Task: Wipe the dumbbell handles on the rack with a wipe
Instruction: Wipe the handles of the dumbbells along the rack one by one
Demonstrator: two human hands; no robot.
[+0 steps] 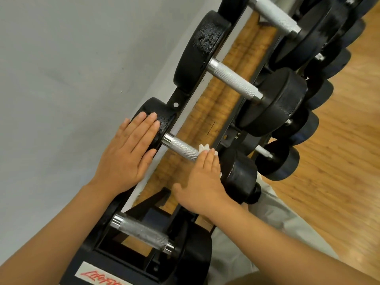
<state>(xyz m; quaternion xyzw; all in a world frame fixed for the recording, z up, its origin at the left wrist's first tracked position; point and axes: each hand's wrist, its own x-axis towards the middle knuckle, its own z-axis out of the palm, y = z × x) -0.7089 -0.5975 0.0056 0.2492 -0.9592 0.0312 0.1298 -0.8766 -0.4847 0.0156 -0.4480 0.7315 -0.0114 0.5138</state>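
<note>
The light is even, soft and fairly bright, with no single source in view. The grey wall [61,68] is flatly lit and only dims toward the lower left. The wood floor [339,161] glows warm orange. Small glints sit on the knurled steel handles [232,82] and on the glossy black weight heads [202,44]. Shadows gather under the rack [205,95] and between the lower dumbbells. The whole view is steeply tilted, and the wide lens bends the lines near the edges. The top right corner is softest; the forearms at the bottom edge loom large and slightly smeared.
</note>
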